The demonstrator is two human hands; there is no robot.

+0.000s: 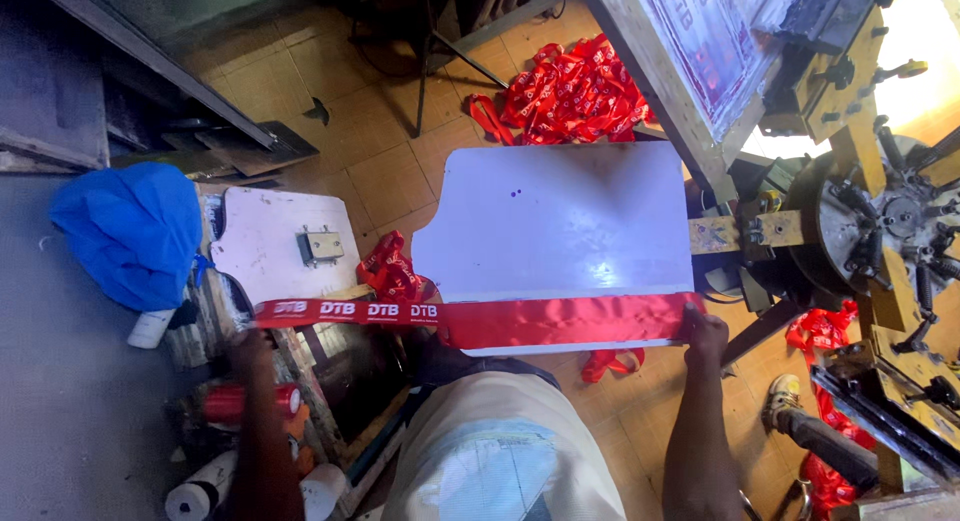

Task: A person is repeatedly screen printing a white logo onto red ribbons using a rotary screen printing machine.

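Tan floor tiles surround a pale rounded printing board (pixel 560 221) at frame centre. Along its lower edge lies a long red satin ribbon (pixel 560 321), running left to right — the right hand (pixel 705 333) pinches its right end, the left hand (pixel 248 343) its white-lettered left end. More red ribbons (pixel 575 91) are heaped at upper centre.

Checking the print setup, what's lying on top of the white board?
A red ribbon lies along the white board's near edge; the board beneath it is covered.
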